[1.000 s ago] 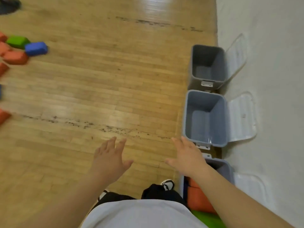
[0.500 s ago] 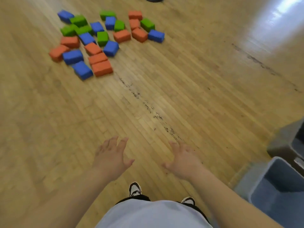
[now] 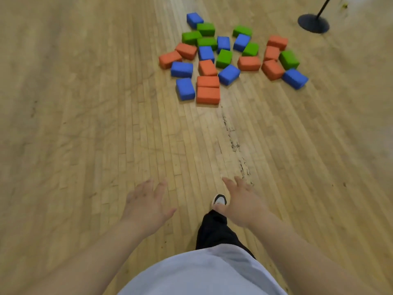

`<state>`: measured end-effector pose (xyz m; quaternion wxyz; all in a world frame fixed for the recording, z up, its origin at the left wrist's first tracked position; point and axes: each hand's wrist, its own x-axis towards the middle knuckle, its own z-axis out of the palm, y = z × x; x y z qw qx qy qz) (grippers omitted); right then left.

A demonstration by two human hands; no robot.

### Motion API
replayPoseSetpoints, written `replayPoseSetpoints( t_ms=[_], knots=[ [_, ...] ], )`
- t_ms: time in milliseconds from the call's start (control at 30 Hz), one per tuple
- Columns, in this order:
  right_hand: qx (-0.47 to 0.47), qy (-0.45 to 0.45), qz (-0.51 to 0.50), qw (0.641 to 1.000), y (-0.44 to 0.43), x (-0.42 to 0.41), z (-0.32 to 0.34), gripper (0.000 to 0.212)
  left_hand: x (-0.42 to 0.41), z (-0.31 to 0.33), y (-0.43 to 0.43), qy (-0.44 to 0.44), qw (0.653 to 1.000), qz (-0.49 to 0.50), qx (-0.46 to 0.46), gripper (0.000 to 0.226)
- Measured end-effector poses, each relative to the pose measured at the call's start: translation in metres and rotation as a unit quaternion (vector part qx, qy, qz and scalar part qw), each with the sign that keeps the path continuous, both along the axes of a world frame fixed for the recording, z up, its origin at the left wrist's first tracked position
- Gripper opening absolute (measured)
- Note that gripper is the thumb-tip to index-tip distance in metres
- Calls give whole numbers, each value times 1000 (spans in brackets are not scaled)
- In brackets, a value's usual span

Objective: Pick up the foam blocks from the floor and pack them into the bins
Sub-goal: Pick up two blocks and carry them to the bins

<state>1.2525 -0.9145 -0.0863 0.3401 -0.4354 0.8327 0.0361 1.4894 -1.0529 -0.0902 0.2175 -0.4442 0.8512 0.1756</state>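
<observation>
Several foam blocks in orange, blue and green lie in a loose cluster on the wooden floor ahead. Nearest to me are an orange block (image 3: 207,95) and a blue block (image 3: 185,89); a green block (image 3: 224,58) sits mid-cluster. My left hand (image 3: 145,206) and my right hand (image 3: 242,204) are held out in front of me, fingers spread and relaxed, holding nothing, well short of the blocks. No bin is in view.
A black round stand base (image 3: 313,23) with a thin pole stands at the far right, beyond the blocks. My leg in dark trousers and a shoe (image 3: 220,200) step forward between my hands. Dark scuff marks (image 3: 235,143) run along the floorboards.
My view has swung away from the grey bins at the wall toward the block cluster, which now lies straight ahead. Both hands stay open and empty; a foot steps forward.
</observation>
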Motion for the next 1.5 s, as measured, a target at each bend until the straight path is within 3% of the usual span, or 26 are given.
replayPoseSetpoints(
  t_ms=[400,700,1000,1500],
  knots=[
    [-23,18,86,996,-160,-193,22,98,-176,20,-129,20,998,58,-32,89],
    [-25,22,94,995,-272,-269,27,99,-245,20,-233,25,996,78,-25,86],
    [-15,36,72,997,-442,-331,20,99,-311,-2,-416,41,997,58,-19,89],
    [17,12,48,999,-675,-448,-10,99,-432,-21,-677,-18,1000,-12,3,91]
  ],
)
